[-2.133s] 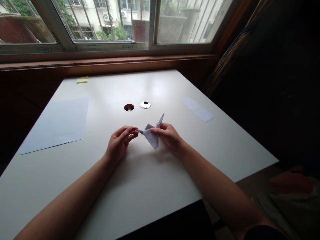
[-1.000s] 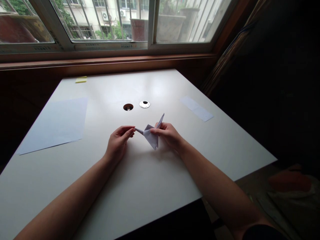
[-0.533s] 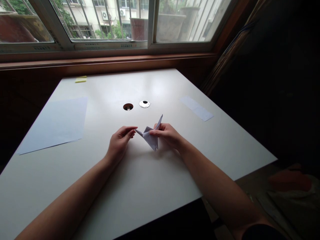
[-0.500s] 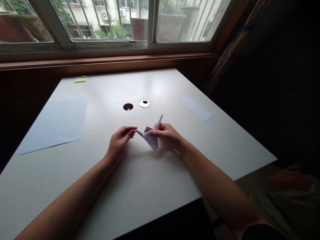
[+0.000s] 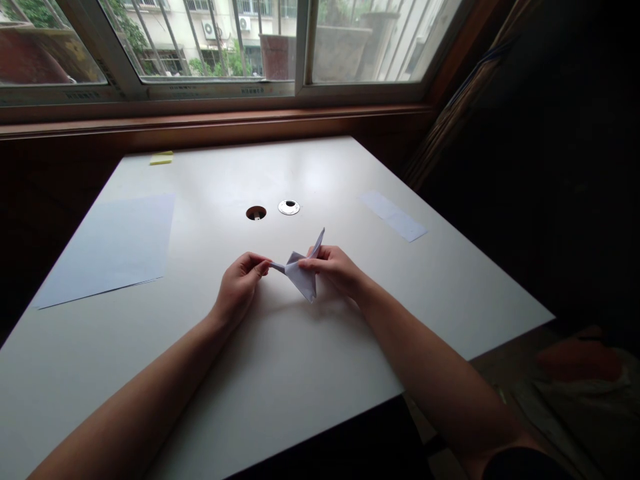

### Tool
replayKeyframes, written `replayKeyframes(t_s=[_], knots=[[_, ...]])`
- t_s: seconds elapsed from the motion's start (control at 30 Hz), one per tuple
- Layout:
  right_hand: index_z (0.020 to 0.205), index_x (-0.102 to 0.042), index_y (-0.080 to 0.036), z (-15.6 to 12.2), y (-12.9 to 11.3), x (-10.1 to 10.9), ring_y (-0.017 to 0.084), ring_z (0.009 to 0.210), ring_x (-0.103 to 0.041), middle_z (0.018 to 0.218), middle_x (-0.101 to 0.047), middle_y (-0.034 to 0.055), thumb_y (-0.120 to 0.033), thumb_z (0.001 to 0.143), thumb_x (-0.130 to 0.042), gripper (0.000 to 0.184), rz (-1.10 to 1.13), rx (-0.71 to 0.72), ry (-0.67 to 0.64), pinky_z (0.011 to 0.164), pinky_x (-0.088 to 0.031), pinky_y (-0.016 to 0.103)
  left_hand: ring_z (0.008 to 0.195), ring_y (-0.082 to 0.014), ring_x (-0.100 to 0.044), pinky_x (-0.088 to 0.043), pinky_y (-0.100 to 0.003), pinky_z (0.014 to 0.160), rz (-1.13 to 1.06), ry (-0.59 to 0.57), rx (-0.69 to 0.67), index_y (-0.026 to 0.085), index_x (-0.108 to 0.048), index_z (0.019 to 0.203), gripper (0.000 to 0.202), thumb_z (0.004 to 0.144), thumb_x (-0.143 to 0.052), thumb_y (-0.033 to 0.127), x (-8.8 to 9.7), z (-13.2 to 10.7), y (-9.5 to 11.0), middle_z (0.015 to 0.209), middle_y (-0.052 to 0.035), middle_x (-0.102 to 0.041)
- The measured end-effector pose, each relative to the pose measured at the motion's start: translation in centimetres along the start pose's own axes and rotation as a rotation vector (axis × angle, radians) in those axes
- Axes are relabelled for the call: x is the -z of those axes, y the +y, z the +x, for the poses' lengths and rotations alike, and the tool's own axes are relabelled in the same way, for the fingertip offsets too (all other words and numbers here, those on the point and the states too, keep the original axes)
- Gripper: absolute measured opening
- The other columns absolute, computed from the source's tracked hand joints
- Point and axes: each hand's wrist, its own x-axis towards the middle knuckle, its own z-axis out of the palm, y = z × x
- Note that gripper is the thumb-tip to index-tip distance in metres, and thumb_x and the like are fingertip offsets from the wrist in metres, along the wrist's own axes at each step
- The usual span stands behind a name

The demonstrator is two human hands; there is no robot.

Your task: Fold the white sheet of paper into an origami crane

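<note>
A folded white paper crane [image 5: 301,281] is held between my two hands, just above the white table. My left hand [image 5: 242,281] is closed, its thumb and fingers pinching the tip of the crane's narrow point on the left. With thumb and fingers, my right hand [image 5: 334,265] grips the body near its right side. Another slim point rises past the right fingers, and a wide flap hangs down toward me. The right fingers behind the paper are partly hidden.
Large white sheets [image 5: 107,247] lie on the table's left, a creased paper strip [image 5: 393,215] on the right. A yellow sticky pad [image 5: 161,158] sits at the far left. Beyond the crane are a round hole [image 5: 256,213] and a metal ring cap [image 5: 289,207]. A window closes off the back.
The left fingers have closed more firmly around the crane's left point, whose tip now sits lower and straighter. My right hand has barely moved.
</note>
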Motion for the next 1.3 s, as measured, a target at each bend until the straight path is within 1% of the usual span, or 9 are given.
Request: replayKeyframes(t_s=[0.13,0.37,0.5,0.67,0.73,0.8,0.87,1.07,1.3], knots=[[0.066,-0.066,-0.015,0.0,0.1,0.0,0.013,0.063,-0.048,0.063,-0.056,-0.0008,-0.043,0.064,-0.083,0.033,-0.012,0.004,-0.013,0.063,-0.036,0.029,0.078,-0.017,-0.056,-0.041,-0.029,0.075,0.071,0.007,0.02,0.018,-0.065,0.083,0.019,0.086,-0.067,0.037,0.0,-0.3,0.3,0.079,-0.0019,-0.065],[0.07,-0.068,-0.014,0.0,0.3,0.1,0.014,0.065,-0.052,0.065,-0.059,0.0001,-0.043,0.064,-0.084,0.034,-0.014,-0.003,-0.022,0.065,-0.038,0.029,0.074,-0.0166,-0.055,-0.04,-0.028,0.071,0.13,0.0,-0.004,0.019,-0.062,0.079,0.018,0.086,-0.066,0.035,0.2,-0.5,0.3,0.075,-0.0009,-0.064],[0.07,-0.068,-0.015,-0.1,0.2,-0.1,0.014,0.066,-0.053,0.067,-0.061,0.0005,-0.043,0.065,-0.084,0.033,0.025,0.005,0.003,0.066,-0.039,0.029,0.078,-0.0177,-0.059,-0.044,-0.03,0.076,0.073,0.023,0.002,0.018,-0.065,0.083,0.023,0.085,-0.069,0.04,0.0,-0.2,0.6,0.078,-0.0024,-0.067],[0.07,-0.067,-0.015,-0.1,0.1,-0.3,0.015,0.066,-0.054,0.067,-0.062,0.001,-0.042,0.065,-0.084,0.033,0.063,0.026,0.051,0.066,-0.04,0.029,0.084,-0.0191,-0.064,-0.049,-0.033,0.083,-0.089,-0.006,0.033,0.017,-0.072,0.093,0.031,0.082,-0.073,0.045,0.2,0.1,0.7,0.093,-0.0072,-0.071],[0.071,-0.068,-0.015,0.0,0.2,-0.2,0.015,0.067,-0.054,0.067,-0.062,0.0012,-0.042,0.065,-0.085,0.032,0.073,0.035,0.052,0.066,-0.039,0.029,0.082,-0.0184,-0.063,-0.05,-0.032,0.082,-0.117,-0.013,0.029,0.017,-0.073,0.09,0.029,0.082,-0.073,0.044,0.3,0.2,0.5,0.088,-0.0065,-0.07],[0.071,-0.068,-0.014,0.0,0.3,-0.2,0.015,0.068,-0.054,0.068,-0.063,0.0013,-0.041,0.066,-0.085,0.032,0.081,0.039,0.044,0.067,-0.039,0.029,0.079,-0.018,-0.062,-0.049,-0.032,0.08,-0.105,-0.012,0.015,0.017,-0.074,0.087,0.027,0.083,-0.073,0.043,0.4,0.2,0.4,0.081,-0.0052,-0.068],[0.072,-0.068,-0.014,0.1,0.4,-0.2,0.014,0.068,-0.054,0.068,-0.062,0.0011,-0.041,0.066,-0.085,0.031,0.087,0.039,0.03,0.068,-0.039,0.029,0.078,-0.0177,-0.06,-0.047,-0.031,0.077,-0.076,-0.006,-0.01,0.017,-0.073,0.085,0.025,0.084,-0.073,0.042,0.3,0.1,0.4,0.078,-0.0045,-0.067],[0.071,-0.068,-0.015,0.1,0.3,-0.3,0.014,0.069,-0.054,0.069,-0.062,0.0004,-0.042,0.067,-0.085,0.032,0.066,0.03,-0.003,0.069,-0.039,0.029,0.079,-0.0169,-0.056,-0.044,-0.029,0.075,-0.003,0.066,-0.134,0.019,-0.071,0.082,0.02,0.085,-0.071,0.039,0.0,-0.4,1.1,0.078,-0.0026,-0.063],[0.074,-0.07,-0.015,-0.1,0.4,-0.9,0.015,0.07,-0.056,0.07,-0.064,0.0014,-0.043,0.068,-0.084,0.032,0.075,0.041,-0.017,0.069,-0.041,0.029,0.073,-0.0158,-0.051,-0.039,-0.028,0.069,0.102,0.144,-0.206,0.02,-0.066,0.074,0.021,0.088,-0.068,0.035,-0.1,-0.8,1.7,0.076,-0.0012,-0.057]])
